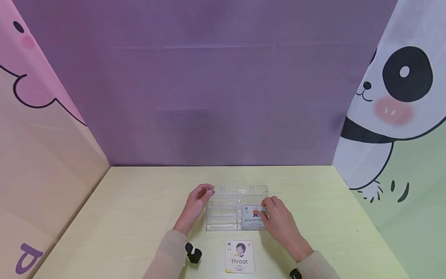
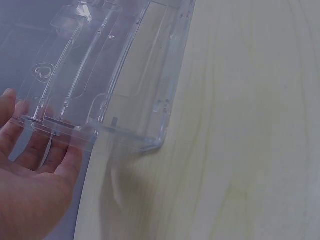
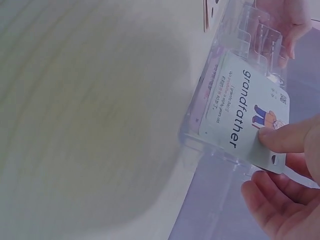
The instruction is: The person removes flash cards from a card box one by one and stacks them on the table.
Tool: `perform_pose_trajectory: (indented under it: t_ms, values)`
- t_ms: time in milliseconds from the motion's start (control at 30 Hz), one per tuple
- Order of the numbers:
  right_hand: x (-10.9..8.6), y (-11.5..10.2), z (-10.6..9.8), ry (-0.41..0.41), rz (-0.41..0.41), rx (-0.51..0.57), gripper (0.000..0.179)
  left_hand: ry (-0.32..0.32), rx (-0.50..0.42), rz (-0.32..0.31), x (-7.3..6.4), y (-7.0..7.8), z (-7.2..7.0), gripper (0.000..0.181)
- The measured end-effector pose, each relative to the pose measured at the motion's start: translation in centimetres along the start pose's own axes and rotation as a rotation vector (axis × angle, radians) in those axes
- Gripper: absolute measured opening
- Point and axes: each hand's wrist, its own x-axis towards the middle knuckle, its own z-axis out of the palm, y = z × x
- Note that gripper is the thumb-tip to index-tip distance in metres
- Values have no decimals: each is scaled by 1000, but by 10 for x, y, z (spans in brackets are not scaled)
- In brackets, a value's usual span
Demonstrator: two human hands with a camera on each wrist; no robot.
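A clear plastic card rack (image 1: 222,215) with two columns of stepped slots stands on the table in front of me. My left hand (image 1: 194,205) holds its upper left edge, fingers behind and thumb in front, as the left wrist view shows. At the lower right slot, my right hand (image 1: 283,224) pinches a "grandfather" flashcard (image 3: 252,110) by its side, thumb on the printed face. The card's lower part sits inside the slot, in front of another printed card (image 3: 211,85) with pinkish writing. The thumb covers part of the picture.
A "throat" flashcard (image 1: 239,267) lies face up on the pale wooden table (image 1: 139,217), just below the rack. A purple backdrop (image 1: 223,97) rises behind the table, with printed cloth panels at both sides.
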Motion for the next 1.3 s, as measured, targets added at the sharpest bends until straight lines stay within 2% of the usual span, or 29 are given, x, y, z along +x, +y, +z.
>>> perform_pose_trajectory:
  t_ms: [233, 633, 1000, 1300]
  values:
    - [0, -3, -5, -27, 44, 46, 27, 2, -1, 1, 0, 1, 0, 27]
    - [1, 1, -9, -47, 73, 171, 28, 4, -1, 10, 0, 0, 1, 27]
    - [1, 5, -8, -12, 46, 195, 30, -10, -7, 14, -2, 0, 1, 27]
    - [2, 3, -11, -36, 83, 225, 28, 1, 1, 25, -1, 0, 1, 27]
